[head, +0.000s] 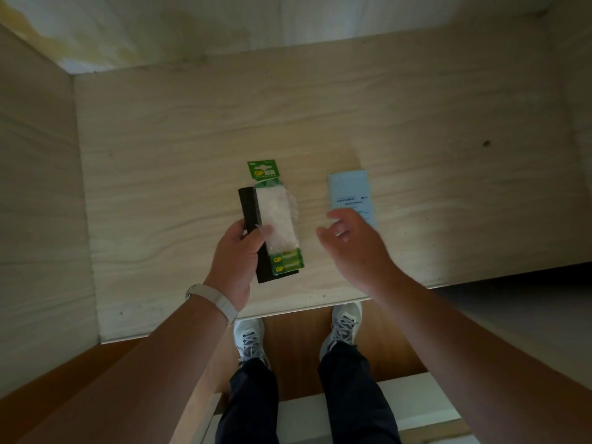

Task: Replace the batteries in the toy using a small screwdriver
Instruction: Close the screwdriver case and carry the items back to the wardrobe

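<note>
My left hand [238,254] grips a flat black case [248,208] together with a green battery blister pack [278,216], thumb pressed on the pack's clear plastic. Both are held just above the pale wooden table [192,149]. Green batteries [286,262] show at the pack's lower end. My right hand [350,241] hovers open with loosely bent fingers, to the right of the pack and over the near edge of a light blue box [349,190] lying on the table. No toy or screwdriver is plainly visible.
A wooden side panel [38,187] rises at the table's left and a wall stands behind it. The table's front edge [288,310] runs just beyond my shoes [250,338] on the brown floor. A white surface lies at the bottom right.
</note>
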`<state>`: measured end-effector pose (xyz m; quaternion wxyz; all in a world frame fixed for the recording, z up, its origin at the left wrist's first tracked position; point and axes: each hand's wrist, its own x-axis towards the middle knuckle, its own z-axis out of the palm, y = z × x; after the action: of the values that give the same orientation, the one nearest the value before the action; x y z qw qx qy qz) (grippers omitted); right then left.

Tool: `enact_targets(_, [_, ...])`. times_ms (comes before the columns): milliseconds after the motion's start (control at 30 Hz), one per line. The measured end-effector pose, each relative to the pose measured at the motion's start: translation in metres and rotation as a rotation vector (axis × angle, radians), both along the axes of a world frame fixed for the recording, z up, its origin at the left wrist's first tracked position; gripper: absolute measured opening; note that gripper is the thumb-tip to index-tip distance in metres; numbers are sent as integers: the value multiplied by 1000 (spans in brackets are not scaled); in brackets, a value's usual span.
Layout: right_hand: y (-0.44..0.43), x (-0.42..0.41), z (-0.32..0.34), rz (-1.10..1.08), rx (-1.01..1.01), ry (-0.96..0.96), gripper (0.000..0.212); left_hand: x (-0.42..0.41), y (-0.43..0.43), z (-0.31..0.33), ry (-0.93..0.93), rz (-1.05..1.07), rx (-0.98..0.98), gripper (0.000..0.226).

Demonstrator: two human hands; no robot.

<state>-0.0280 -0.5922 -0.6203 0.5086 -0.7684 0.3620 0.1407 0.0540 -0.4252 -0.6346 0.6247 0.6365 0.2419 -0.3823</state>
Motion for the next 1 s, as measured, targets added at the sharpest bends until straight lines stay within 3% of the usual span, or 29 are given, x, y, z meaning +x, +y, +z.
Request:
enact_targets(167, [33,11,7,-27,294,0,37,-1,7,2,-39,-24,-34,30])
enact_targets(500, [41,19,-12,-144,354,-18,35,6,30,-7,-47,-13,42,26])
enact_targets(733, [38,21,-32,-103,69,-25,27,22,49,-20,-138,-22,253,5])
enact_targets(1000, [39,11,-52,15,-240,-15,20,27,59,-33,-345,-234,496,9])
